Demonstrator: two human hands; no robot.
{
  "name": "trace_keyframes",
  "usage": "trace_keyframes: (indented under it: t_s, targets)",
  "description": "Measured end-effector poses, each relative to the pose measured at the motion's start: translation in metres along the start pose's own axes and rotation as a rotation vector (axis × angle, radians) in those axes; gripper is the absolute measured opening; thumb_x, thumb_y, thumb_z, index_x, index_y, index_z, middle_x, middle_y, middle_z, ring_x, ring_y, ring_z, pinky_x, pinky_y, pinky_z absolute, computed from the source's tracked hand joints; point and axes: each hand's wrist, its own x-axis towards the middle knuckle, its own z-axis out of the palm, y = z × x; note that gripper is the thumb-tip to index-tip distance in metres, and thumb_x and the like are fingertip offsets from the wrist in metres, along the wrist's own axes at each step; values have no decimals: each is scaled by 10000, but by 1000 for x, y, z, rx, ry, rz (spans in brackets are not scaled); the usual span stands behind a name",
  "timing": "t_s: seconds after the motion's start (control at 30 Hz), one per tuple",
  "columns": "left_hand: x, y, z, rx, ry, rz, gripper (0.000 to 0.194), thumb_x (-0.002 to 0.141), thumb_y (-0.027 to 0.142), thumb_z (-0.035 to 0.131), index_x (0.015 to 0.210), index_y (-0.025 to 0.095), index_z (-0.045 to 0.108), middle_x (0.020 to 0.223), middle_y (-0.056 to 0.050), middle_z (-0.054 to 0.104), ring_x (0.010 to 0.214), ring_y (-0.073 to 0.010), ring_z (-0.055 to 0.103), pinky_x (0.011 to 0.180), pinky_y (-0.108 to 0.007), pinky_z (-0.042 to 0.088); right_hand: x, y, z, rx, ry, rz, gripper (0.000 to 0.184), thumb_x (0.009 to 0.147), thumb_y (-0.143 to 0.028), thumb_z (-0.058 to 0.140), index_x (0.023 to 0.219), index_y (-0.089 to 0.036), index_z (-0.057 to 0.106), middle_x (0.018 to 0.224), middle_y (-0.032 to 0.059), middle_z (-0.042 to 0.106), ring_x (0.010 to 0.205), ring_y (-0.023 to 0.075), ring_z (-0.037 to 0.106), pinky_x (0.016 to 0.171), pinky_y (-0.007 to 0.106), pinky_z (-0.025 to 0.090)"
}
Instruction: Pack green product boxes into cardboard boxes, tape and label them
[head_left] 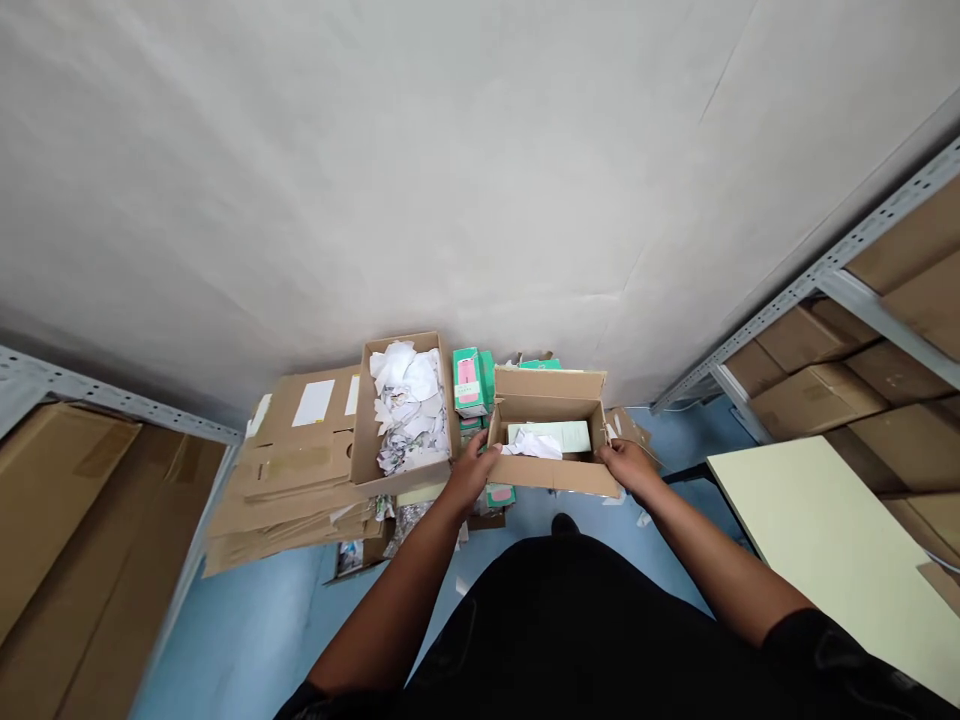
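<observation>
An open cardboard box (pixel 550 383) with raised flaps is held between my two hands, in the middle of the head view. My left hand (pixel 472 470) is closed on its left front corner. At the right front corner my right hand (pixel 628 466) grips the cardboard. Inside lie a pale, whitish-green box (pixel 574 436) and a crumpled sheet of white paper (pixel 534 445) in front of it. Just left of my left hand stands a larger cardboard box (pixel 361 440) full of torn and crumpled paper (pixel 412 400).
Flattened cardboard (pixel 300 470) is stacked at the left. Green-and-pink product boxes (pixel 468 380) stand behind my left hand. Metal shelves (pixel 825 265) with cartons flank the right side, beside a pale tabletop (pixel 825 540). Paper scraps lie on the blue floor (pixel 247 640).
</observation>
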Motion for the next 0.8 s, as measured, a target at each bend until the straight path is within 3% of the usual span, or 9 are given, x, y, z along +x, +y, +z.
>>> trace_keyframes:
  t_s: [0.13,0.27,0.4,0.6,0.8]
  targets:
    - [5,0,13,-81,5,53,678,811,354,705,1458,216,559,1437,-103,645,1193,-303,667,952,-381,546,-18,13,-3,18,56,40,307,821,-451,568,708,-190,686,672,34,675,670,196,607,568,278,331]
    - [8,-2,34,-88,-129,81,687,809,331,707,1468,212,556,1376,-101,684,1180,-296,676,939,-380,557,-41,33,-14,150,135,83,380,815,-536,575,729,-191,711,679,29,674,706,221,611,592,289,344]
    - [6,5,71,-35,-239,92,673,850,359,687,1490,221,532,1414,-94,660,1231,-287,656,950,-360,557,-64,61,-32,381,249,108,362,789,-527,584,778,-197,731,737,18,702,742,226,615,626,287,382]
    - [-2,22,145,103,-346,42,695,889,379,675,1539,226,482,1369,-101,687,1193,-279,678,950,-362,556,-96,119,-66,634,371,214,380,762,-516,640,887,-181,770,826,38,749,793,246,654,668,295,434]
    - [-17,25,249,219,-489,81,708,879,431,681,1532,230,497,1350,-100,696,1213,-282,666,985,-375,546,-138,200,-112,756,485,289,368,792,-510,640,882,-181,777,854,54,761,816,252,663,686,309,433]
